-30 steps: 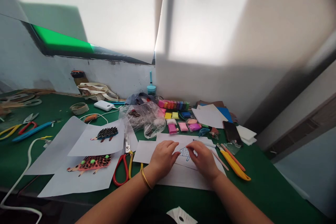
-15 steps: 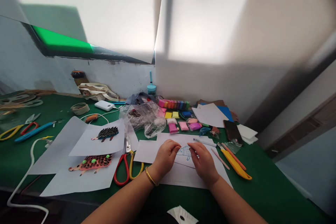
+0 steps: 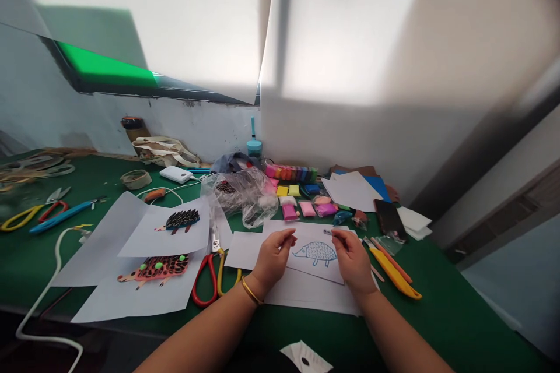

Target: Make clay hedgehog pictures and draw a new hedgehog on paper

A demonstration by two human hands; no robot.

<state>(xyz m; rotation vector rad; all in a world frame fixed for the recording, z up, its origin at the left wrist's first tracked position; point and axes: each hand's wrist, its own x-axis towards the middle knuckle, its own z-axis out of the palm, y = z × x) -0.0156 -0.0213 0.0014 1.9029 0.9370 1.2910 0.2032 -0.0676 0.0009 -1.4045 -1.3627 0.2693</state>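
Paper (image 3: 310, 233) with a blue hedgehog drawing (image 3: 321, 253) lies on the desk (image 3: 441, 303) between both hands, probably for clear view and reach, the left hand (image 3: 272, 259) and right hand (image 3: 355, 262) each curled into a narrow grip, though whether either pinches anything I cannot tell.

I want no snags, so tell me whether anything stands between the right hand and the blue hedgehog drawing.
Nothing visible does: the hedgehog drawing shows plainly, just beside the right hand. The pen, partly hidden behind that hand, lies beyond the drawing, not in between.
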